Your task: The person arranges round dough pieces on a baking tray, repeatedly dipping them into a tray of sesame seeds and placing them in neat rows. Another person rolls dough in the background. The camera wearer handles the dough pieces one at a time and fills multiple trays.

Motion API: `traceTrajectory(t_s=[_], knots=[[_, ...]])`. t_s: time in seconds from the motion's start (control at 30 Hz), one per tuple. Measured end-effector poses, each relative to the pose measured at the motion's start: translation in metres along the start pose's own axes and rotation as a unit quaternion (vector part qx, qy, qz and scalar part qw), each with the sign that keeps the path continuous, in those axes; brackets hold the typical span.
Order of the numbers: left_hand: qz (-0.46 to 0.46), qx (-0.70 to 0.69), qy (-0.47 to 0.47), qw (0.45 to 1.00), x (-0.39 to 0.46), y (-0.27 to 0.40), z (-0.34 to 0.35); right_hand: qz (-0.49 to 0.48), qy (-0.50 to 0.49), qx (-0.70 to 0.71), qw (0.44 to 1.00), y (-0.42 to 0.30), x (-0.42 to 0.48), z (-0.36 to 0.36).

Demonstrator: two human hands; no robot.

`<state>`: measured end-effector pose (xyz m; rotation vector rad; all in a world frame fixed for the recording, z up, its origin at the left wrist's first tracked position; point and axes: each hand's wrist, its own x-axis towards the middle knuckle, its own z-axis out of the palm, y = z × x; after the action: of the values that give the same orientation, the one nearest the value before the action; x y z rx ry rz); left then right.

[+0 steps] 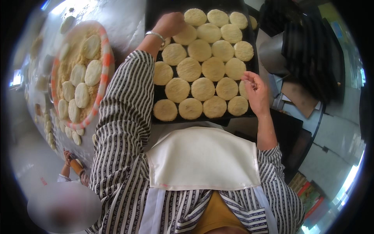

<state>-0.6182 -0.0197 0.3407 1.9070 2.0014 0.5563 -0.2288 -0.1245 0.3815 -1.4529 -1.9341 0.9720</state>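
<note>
Before me lies a black baking tray (252,65) with staggered rows of flat, round, crumb-coated dough pieces (202,89). My left hand (171,24) reaches to the tray's far left part, its fingers curled down beside a dough round (185,35). The fingertips are hidden, so whether they hold anything is unclear. At the tray's right edge is my right hand (259,93), fingers loosely bent and apart, nothing visible in them. It partly covers a dough round (243,89) there.
A round basin with a red-and-white rim (106,60) stands left, holding crumbs and oval dough pieces (82,95). Smaller dough pieces (76,138) lie on the table. A co-worker's hands (67,158) hold a rolling pin (76,167). Stacked dark trays (309,58) stand at right.
</note>
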Motion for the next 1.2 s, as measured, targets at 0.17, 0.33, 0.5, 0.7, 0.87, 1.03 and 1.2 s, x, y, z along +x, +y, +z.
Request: traceTrajectory(t_s=[0.17,0.33,0.5,0.7,0.87,1.03,1.2], knots=[[-0.004,0.025,-0.062,0.998,-0.006,-0.003,-0.017,0.016,0.030,-0.009,0.999,-0.005,-0.019,-0.004],[-0.010,0.023,-0.057,0.998,-0.017,-0.009,-0.022,0.050,0.047,-0.015,0.998,-0.003,-0.025,-0.013],[0.021,0.068,0.075,0.995,-0.022,-0.017,-0.022,0.052,0.037,0.026,0.998,-0.012,-0.008,-0.018],[0.061,-0.128,0.108,0.984,-0.062,0.032,-0.021,0.042,-0.014,-0.074,0.996,-0.008,0.044,-0.014],[0.020,-0.234,-0.005,0.972,-0.101,0.060,-0.006,0.023,-0.029,-0.194,0.980,-0.001,0.072,-0.001],[-0.012,-0.299,-0.060,0.952,-0.124,0.081,0.017,0.083,-0.075,-0.279,0.954,-0.014,0.080,0.014],[-0.063,-0.343,-0.041,0.936,-0.138,0.073,0.022,0.044,-0.058,-0.327,0.942,-0.005,0.083,0.029]])
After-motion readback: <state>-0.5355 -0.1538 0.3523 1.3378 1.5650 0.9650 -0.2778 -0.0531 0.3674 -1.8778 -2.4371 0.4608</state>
